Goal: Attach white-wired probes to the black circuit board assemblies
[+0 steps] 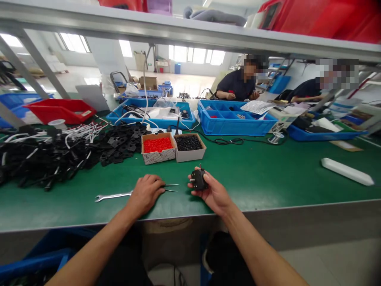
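R hand point(216, 192) holds a blocky black part point(199, 180), prob. hard plastic, w/ metal pins sticking out; it's raised nr the front edge of the smooth green surface point(268, 171). R grip: closed round the part, thumb on one side, fingers behind. L hand point(147, 194) lies palm-down, fingers bent over thin, shiny metal prongs point(172, 185); can't tell if L grip is pinching them or just resting on top. Slim chrome wrench point(113, 196), open-end jaw out, runs up to L hand. Beyond: 2 small cardboard boxes side by side, one point(159, 157) w/ glossy red bits, other point(191, 155) w/ black bits. Tangled heap of black parts point(53, 163) + white wires at L.
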The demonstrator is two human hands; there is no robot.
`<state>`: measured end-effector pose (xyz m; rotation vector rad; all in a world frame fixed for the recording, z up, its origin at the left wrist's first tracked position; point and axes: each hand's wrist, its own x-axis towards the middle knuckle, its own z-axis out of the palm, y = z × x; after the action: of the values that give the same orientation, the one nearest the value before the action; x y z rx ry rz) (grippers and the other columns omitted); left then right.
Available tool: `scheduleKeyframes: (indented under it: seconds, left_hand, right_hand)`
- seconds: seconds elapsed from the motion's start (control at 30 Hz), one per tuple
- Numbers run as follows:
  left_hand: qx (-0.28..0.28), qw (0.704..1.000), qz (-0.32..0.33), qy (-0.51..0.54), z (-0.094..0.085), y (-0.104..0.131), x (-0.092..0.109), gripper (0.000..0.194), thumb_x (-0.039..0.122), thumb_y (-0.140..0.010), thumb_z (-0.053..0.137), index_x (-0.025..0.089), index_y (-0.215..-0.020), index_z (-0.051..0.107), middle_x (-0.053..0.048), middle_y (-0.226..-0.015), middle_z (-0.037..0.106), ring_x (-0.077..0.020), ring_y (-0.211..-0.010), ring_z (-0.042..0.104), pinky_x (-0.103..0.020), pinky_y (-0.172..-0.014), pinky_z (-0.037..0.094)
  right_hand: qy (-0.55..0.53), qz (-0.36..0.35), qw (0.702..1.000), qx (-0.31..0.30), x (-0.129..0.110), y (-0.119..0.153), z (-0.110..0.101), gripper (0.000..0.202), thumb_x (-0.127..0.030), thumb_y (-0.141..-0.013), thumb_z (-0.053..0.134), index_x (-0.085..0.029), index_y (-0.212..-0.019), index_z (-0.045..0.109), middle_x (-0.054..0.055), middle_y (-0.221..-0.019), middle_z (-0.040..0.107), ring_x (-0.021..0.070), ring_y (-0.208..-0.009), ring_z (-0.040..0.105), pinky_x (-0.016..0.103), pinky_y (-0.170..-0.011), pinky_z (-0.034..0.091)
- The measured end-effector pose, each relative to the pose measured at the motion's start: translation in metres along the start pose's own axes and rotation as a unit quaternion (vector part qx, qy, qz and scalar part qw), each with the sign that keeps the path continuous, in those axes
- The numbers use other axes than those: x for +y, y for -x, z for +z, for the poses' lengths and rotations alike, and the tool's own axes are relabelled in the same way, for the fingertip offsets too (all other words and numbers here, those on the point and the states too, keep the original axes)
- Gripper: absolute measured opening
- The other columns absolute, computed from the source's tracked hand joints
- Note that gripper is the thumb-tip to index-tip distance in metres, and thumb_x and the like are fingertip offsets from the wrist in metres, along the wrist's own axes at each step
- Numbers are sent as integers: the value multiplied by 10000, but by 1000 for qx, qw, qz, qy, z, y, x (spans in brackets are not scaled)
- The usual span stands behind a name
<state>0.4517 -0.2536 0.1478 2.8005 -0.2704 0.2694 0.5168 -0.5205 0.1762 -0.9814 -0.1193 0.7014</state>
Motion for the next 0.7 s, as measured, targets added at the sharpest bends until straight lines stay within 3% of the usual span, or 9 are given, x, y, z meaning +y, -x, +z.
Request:
scheduleKeyframes:
  seconds: [0.13,0.27,0.4,0.7]
  left_hand:
    - [40,995,-9,94,-8,6,19,289,377,-987,440,214,-997,678,-37,-899,660,-163,-844,585,-297,-777,421]
    - [49,972,-7,230,-4,9,48,266,387,-975,480,231,-1069,675,-12,-965,688,-115,-850,627,-220,-771,452]
    - [39,973,-14,226,5,11,62,259,379,-971,487,231,-1027,692,-10,-929,694,-116,-827,630,-222,-756,449]
    - [37,977,-54,201,12,17,59,277,399,-975,470,228,-975,688,-7,-926,695,-123,-829,632,-223,-778,440]
  right_hand:
    - [-34,4,999,2,6,2,-7,659,-472,-907,590,-234,-1441,285,144,-1345,436,187,-1012,620,272,-760,558]
    - [-45,-5,999,2,9,4,-6,667,-423,-880,632,-212,-1423,305,143,-1362,426,198,-1055,605,308,-810,565]
    - [-56,-12,998,16,10,2,-2,634,-417,-848,656,-148,-1349,377,153,-1366,422,205,-1065,597,301,-801,573]
    - [-38,1,999,-2,14,-5,3,675,-423,-833,672,-163,-1373,360,144,-1370,418,207,-1082,594,297,-810,567]
